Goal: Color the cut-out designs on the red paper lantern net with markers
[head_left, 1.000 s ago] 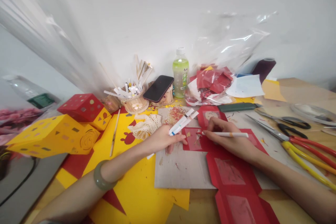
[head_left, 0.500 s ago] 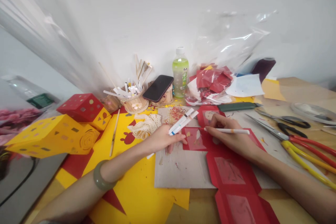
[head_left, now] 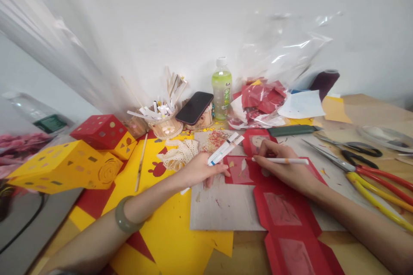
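Several white marker pens [head_left: 225,150] lie bundled in my left hand [head_left: 201,169], whose fingers are closed round them by the left edge of the red paper cutout. A single white pen [head_left: 287,161] is gripped in my right hand [head_left: 284,165], its tip low over the red cutout [head_left: 280,189]. That cutout is a flat box shape with flaps and clear film windows. In the left window, small pale and yellow shapes [head_left: 241,167] show. Part of the cutout's middle is hidden under my right hand. Beneath it lies a grey board [head_left: 226,210].
Scissors with red and yellow handles [head_left: 361,176] and a black-handled pair [head_left: 355,146] lie at right, near a green cutter [head_left: 292,131]. A phone [head_left: 195,108], a drink bottle [head_left: 221,90] and a bag of red scraps [head_left: 261,99] stand behind. Yellow and red paper boxes [head_left: 61,165] are left.
Almost nothing differs. The pen in my right hand has shifted very slightly; my left hand and the marker pens stay in place.
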### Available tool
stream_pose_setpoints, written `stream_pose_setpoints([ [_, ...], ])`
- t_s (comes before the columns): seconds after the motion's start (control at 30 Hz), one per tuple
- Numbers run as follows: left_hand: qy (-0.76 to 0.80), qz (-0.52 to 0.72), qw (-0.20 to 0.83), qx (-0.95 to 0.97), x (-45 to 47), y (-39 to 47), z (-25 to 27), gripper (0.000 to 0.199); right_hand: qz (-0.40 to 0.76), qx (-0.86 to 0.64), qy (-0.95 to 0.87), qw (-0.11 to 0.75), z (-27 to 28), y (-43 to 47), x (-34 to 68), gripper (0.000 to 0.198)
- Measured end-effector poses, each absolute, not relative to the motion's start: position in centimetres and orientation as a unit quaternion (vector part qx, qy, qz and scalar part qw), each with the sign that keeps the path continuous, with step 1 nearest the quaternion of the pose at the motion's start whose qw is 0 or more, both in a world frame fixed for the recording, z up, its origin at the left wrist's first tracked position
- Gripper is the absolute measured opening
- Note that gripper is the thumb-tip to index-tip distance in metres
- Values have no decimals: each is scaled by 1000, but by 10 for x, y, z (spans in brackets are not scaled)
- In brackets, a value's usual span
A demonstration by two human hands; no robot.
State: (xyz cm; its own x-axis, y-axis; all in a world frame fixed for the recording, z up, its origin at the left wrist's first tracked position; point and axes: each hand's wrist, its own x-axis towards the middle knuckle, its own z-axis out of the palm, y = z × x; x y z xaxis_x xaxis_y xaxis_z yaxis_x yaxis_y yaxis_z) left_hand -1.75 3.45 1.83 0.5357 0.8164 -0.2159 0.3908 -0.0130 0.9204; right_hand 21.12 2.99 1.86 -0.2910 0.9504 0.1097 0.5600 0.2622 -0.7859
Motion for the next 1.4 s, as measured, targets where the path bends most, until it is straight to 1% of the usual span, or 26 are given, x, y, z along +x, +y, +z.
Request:
stream_pose_setpoints([
  [0.17, 441, 188, 551, 683, -17, 34, 19, 37, 303, -502, -754, 297, 17, 31, 212, 18],
  [0.37, 429, 200, 557, 682, -18, 35, 16, 36, 311, -488, -762, 291, 16, 30, 214, 20],
  [0.53, 437, 191, 548, 687, -19, 36, 15, 38, 309, -510, -746, 297, 15, 30, 214, 19],
  [0.77, 434, 192, 549, 688, -19, 36, 16, 36, 303, -500, -754, 299, 14, 31, 215, 20],
  [1.07, 438, 191, 549, 686, -18, 36, 15, 37, 315, -490, -759, 289, 14, 29, 215, 20],
  [1.23, 436, 193, 546, 689, -19, 36, 14, 38, 342, -469, -766, 277, 15, 27, 214, 23],
  [1.4, 435, 194, 546, 689, -19, 36, 14, 39, 340, -477, -759, 286, 15, 27, 213, 22],
])
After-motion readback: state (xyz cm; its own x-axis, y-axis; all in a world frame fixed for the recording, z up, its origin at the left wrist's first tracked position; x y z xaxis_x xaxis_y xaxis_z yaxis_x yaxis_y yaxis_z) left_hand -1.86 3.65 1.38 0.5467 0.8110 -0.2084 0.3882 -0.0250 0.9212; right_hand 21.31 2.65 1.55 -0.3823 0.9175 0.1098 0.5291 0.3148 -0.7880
